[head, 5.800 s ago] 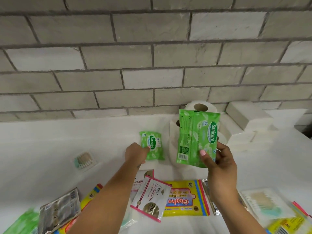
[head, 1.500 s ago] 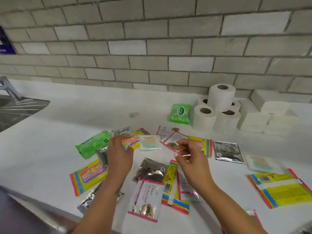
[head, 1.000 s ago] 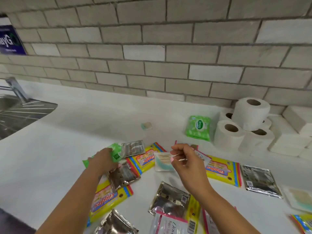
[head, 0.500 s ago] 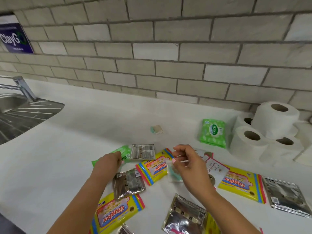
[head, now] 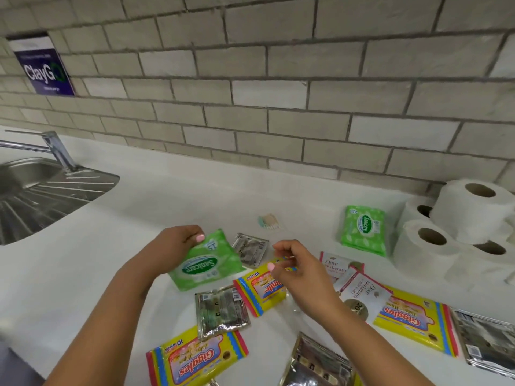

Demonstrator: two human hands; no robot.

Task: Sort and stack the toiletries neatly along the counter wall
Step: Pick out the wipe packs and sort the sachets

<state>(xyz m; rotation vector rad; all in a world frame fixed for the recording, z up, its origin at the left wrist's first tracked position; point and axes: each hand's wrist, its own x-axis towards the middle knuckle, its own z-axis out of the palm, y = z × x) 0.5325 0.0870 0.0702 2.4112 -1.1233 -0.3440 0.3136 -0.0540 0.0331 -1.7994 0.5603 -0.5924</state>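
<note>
My left hand (head: 178, 246) grips a green Sanicare wipes pack (head: 207, 264) by its top edge, tilted and lifted just above the white counter (head: 83, 260). My right hand (head: 298, 270) hovers beside it with thumb and fingers pinched on a small clear cotton-bud packet (head: 292, 300), mostly hidden under the palm. Another green Sanicare pack (head: 363, 229) lies near the wall next to stacked toilet rolls (head: 446, 232). Yellow Giggles wipes packs (head: 262, 288) (head: 195, 358) (head: 412, 319), silver sachets (head: 221, 309) (head: 250, 247) and Dove sachets (head: 359, 293) lie scattered in front.
A steel sink (head: 41, 190) with a faucet (head: 55, 149) sits at the far left. One loose cotton-bud pack (head: 269, 220) lies on the counter toward the brick wall (head: 250, 121). A blue sign (head: 44, 68) hangs on the wall.
My left hand has picked the green Sanicare pack up off the counter from among the sachets. My right hand stays pinched and has shifted slightly right. The view has panned left.
</note>
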